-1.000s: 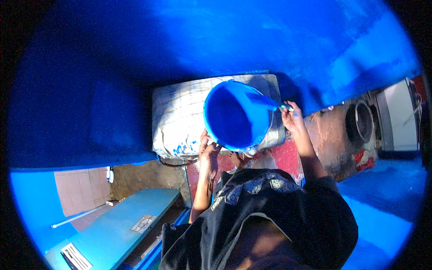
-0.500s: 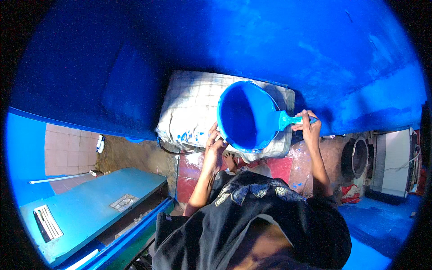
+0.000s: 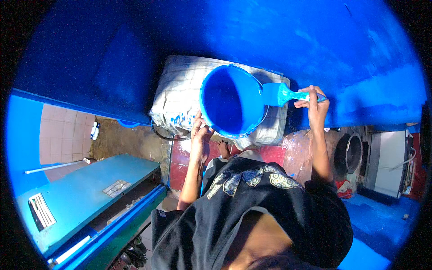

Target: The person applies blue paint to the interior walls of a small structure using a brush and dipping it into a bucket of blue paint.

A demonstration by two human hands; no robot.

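Lower left: teal rectangular panel (image 3: 90, 180) with pale slatted vents.
Centre-left: white checked cloth-covered block (image 3: 175, 90), spotted blue.
Centre-left, by the bucket: left hand (image 3: 202, 132), fingers bent at the lower-left rim; whether pinching or only steadying, cannot tell.
Centre: round blue plastic bucket (image 3: 253, 96), mouth toward the viewer, dark blue paint (image 3: 220, 103) inside. Likely weighty with liquid, slick where wet; best held by rim and base, level.
Centre-right: flat, wide paintbrush (image 3: 288, 95), teal handle, blue-loaded bristles, lying across the picture at the bucket's right rim. Likely light, handle stiff, bristles soft and dripping; take it by the handle.
Right of centre: right hand (image 3: 317, 105), fingers and thumb pinching the handle.
Against half a second ago: bucket higher and farther left in frame; brush drawn outward, bristles now distinct beyond the rim.
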